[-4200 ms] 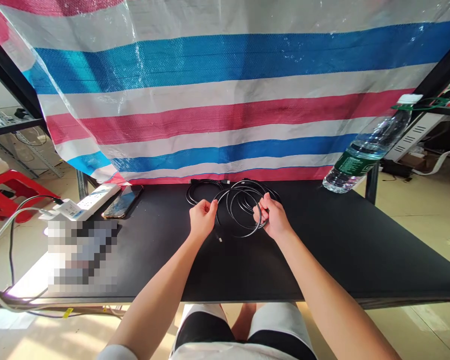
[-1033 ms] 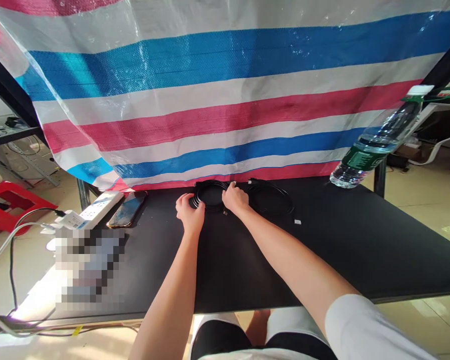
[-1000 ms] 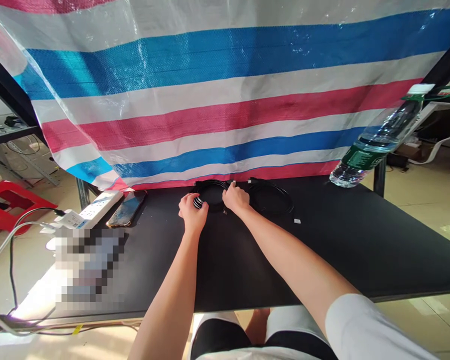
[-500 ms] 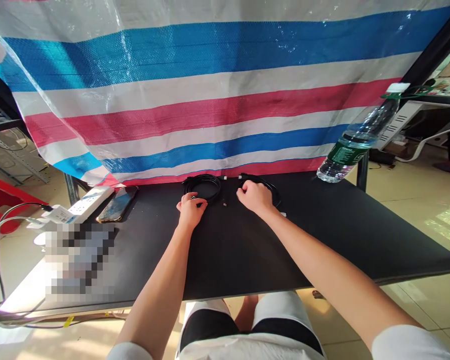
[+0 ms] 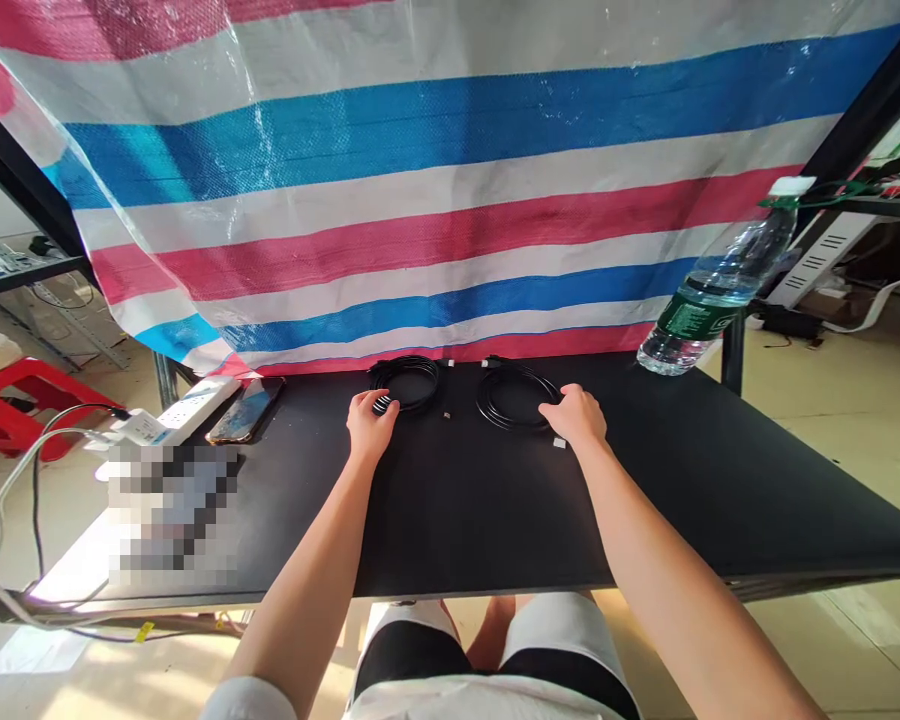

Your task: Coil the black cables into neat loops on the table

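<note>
Two coiled black cables lie side by side at the back of the black table. My left hand [image 5: 373, 424] is closed at the lower left edge of the left coiled cable [image 5: 436, 372], thumb and fingers pinching its loops. The left coil's small plug end [image 5: 447, 415] rests on the table beside it, and a pale connector shows at its upper right. At the right edge of the right coiled cable [image 5: 487, 408], my right hand [image 5: 579, 414] pinches the loops. A small white connector or tag [image 5: 560, 442] lies just below those fingers.
A tilted water bottle [image 5: 694, 318] stands at the back right, against a striped plastic sheet [image 5: 435, 240]. On the left lie a phone [image 5: 246, 410] and a white power strip [image 5: 201, 405] with plugged-in cords. A red stool [image 5: 41, 395] is beyond the table.
My right hand has moved right, from the top of the right coil to its right edge, uncovering the loops. My left hand has shifted slightly left and down along its coil. The view has tilted a little.
</note>
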`<state>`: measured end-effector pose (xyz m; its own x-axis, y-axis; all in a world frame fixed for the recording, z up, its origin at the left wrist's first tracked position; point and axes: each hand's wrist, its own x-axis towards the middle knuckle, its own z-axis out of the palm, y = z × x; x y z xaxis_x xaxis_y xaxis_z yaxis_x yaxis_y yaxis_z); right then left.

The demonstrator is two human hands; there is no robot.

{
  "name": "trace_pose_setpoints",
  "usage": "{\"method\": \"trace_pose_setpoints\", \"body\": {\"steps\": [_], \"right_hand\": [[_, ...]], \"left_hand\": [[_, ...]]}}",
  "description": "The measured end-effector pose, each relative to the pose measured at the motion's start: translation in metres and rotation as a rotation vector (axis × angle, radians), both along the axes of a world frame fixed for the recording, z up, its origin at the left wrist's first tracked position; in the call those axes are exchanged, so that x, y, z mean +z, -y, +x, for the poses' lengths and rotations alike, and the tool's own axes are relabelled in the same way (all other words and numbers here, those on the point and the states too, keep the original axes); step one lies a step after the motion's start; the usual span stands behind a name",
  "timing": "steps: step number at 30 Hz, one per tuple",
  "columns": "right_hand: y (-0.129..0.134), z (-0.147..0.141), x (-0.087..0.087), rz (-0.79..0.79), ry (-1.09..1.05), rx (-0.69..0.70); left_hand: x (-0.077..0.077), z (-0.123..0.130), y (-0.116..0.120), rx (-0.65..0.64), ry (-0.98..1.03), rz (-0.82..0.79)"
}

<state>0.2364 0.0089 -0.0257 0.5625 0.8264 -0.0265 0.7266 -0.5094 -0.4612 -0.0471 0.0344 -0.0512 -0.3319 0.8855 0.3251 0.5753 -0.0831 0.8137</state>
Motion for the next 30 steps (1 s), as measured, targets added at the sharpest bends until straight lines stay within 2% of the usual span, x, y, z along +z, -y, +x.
{"method": "trace_pose_setpoints", "body": {"steps": [4,8,12,16,19,22,26,30], "right_hand": [[0.001,0.009,-0.001,-0.036,-0.031,0.050],[-0.004,0.026,-0.010,0.026,-0.077,0.045],[-0.011,0.041,-0.023,0.188,-0.222,0.042],[-0.018,0.047,-0.035,0.372,-0.503,0.025],[-0.019,0.043,-0.034,0.555,-0.729,0.018],[-0.014,0.035,-0.024,0.726,-0.892,0.104],[-0.003,0.025,-0.010,0.779,-0.950,0.306],[0.005,0.018,-0.006,0.684,-0.896,0.525]], "left_hand": [[0.001,0.000,0.000,0.014,0.019,-0.011],[0.001,0.000,-0.001,0.009,0.033,-0.009],[0.000,0.001,-0.003,0.015,0.036,-0.015],[-0.002,0.000,-0.005,0.000,0.029,-0.002],[-0.004,0.000,-0.004,0.016,-0.006,0.025],[-0.006,0.001,-0.001,0.008,-0.080,0.120],[-0.010,0.008,0.007,-0.144,-0.143,0.290],[-0.010,0.018,0.019,-0.486,-0.153,0.367]]}}
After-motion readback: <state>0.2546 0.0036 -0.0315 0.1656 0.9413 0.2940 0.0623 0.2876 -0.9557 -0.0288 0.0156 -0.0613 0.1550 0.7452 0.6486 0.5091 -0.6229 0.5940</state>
